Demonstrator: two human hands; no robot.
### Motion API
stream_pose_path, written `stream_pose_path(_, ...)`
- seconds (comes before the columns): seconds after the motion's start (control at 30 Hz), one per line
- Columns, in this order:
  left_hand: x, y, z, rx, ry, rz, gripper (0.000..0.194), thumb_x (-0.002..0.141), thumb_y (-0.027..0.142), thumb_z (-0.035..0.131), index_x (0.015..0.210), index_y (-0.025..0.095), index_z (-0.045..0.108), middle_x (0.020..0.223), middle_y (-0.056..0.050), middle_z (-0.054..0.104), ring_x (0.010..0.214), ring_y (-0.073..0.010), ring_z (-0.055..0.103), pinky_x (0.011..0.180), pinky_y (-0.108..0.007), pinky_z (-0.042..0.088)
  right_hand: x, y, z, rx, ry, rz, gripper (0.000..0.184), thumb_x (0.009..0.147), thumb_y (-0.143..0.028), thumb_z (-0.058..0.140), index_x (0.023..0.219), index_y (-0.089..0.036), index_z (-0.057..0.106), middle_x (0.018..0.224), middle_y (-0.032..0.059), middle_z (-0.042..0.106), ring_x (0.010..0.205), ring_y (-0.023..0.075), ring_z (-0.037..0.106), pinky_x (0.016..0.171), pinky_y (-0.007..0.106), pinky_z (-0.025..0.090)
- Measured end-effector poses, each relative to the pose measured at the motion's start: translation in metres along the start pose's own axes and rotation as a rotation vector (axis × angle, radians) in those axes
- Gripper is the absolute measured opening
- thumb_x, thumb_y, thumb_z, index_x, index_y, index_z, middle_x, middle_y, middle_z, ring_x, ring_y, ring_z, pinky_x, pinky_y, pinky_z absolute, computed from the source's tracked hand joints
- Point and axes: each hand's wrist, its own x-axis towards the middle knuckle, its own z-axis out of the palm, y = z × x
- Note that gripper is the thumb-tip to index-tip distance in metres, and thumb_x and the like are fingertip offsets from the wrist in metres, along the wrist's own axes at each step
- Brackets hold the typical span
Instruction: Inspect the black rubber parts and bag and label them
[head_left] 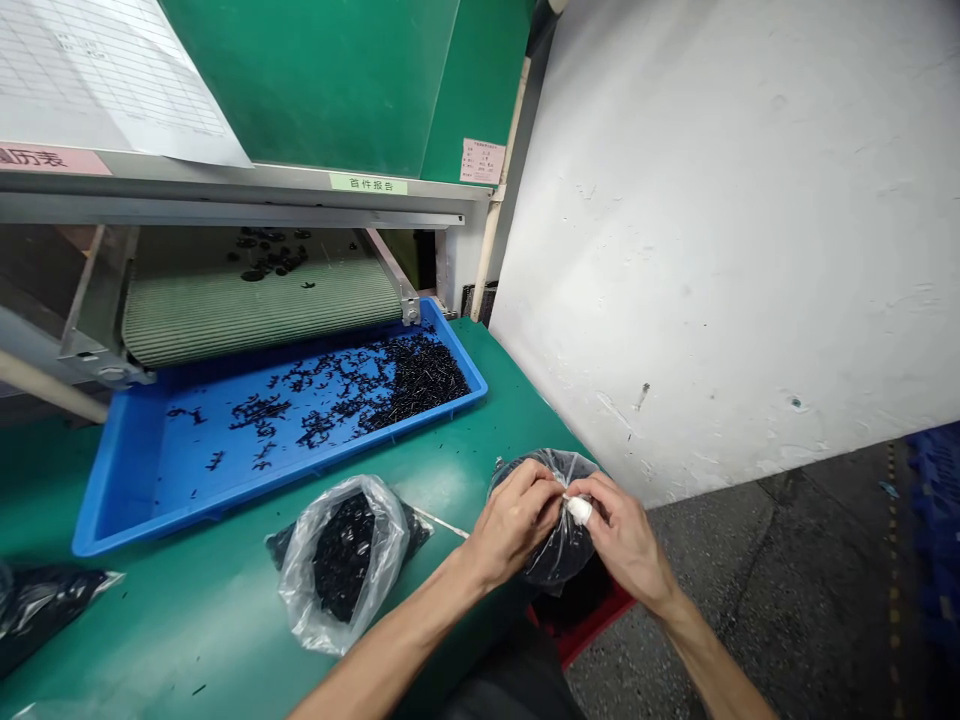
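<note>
Both hands meet at the gathered neck of a clear plastic bag [559, 565] filled with dark contents, at the table's right edge. My left hand [517, 515] pinches the neck from the left, its fingers curled. From the right, my right hand [619, 525] closes on the same neck; a white wrap covers one of its fingertips. What exactly lies between the fingertips is partly hidden. Left of my hands stands an open clear bag [300, 590] with small black parts [345, 555] inside. A thin white strip [442, 522] runs from near that bag towards my left hand.
A blue tray [281, 478] with scattered black pieces lies below the end of a green conveyor belt [262, 300]. Another dark-filled bag [45, 610] rests at the left. A red container [592, 630] is below the tied-up bag. A white wall panel [720, 250] rises on the right.
</note>
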Motion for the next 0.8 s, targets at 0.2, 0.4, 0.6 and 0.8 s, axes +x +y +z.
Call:
stream_pose_path(0.2,-0.011,-0.007,0.002,0.130,0.096,0.151,0.025,0.090,0.011,0.048,0.112,0.017,0.055,0.095,-0.008,0.057,0.084,-0.0156,0.055,0.070,-0.026,0.050,0.012,-0.007,-0.018,0.097,-0.296,0.032,0.018,0.082,-0.017,0.047,0.089,-0.019,0.064,0.088,0.0025,0.064,0.082,0.0166,0.058,0.071,0.025,0.044)
stream_pose_path(0.4,-0.008,-0.011,0.003,0.118,0.107,0.210,0.026,0.089,0.009,0.051,0.113,0.016,0.055,0.093,-0.008,0.057,0.081,-0.0154,0.055,0.068,-0.026,0.050,0.000,0.000,0.000,-0.072,0.005,-0.095,0.026,0.083,-0.010,0.041,0.092,-0.020,0.063,0.091,0.0040,0.060,0.085,0.0173,0.056,0.076,0.029,0.043)
stream_pose_path(0.6,-0.010,-0.007,-0.002,0.154,0.083,0.249,0.027,0.089,0.007,0.048,0.114,0.016,0.054,0.092,-0.008,0.059,0.080,-0.0156,0.053,0.067,-0.027,0.049,0.012,-0.014,-0.020,0.163,-0.367,0.204,0.013,0.081,-0.020,0.051,0.084,-0.017,0.063,0.068,-0.0011,0.053,0.059,0.0109,0.047,0.053,0.023,0.038)
stream_pose_path(0.8,-0.014,-0.009,-0.006,0.134,0.083,0.273,0.021,0.089,0.009,0.048,0.107,0.018,0.055,0.086,-0.005,0.058,0.076,-0.0147,0.052,0.064,-0.026,0.046,0.034,-0.020,-0.034,0.544,-0.667,0.501,0.023,0.071,-0.033,0.069,0.083,-0.014,0.062,0.069,-0.0035,0.047,0.053,0.0049,0.040,0.046,0.018,0.038)
